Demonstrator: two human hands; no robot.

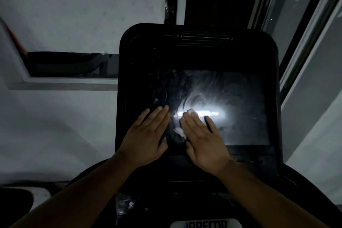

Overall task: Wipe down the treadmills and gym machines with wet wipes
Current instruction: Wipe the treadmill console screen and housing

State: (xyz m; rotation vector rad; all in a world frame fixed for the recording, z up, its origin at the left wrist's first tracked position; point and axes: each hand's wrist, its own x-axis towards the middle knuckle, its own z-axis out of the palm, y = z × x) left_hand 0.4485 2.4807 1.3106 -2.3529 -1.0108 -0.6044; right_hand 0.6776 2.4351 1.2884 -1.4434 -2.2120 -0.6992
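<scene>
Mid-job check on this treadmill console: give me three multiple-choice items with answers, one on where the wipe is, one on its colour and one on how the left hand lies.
1. Where is the wipe?
A. on the floor
B. under the right hand, on the screen
C. in a bin

2. What colour is the wipe?
A. white
B. blue
C. yellow

3. How does the left hand lie?
A. clenched in a fist
B. curled round a bottle
C. fingers straight, flat on the console

Answers:
1 B: scraps of the wipe show beside the right hand and past its fingertips, against the dark glass.
2 A: every scrap that shows is white.
3 C: the left hand's fingers lie straight, side by side, and hold nothing.
</scene>
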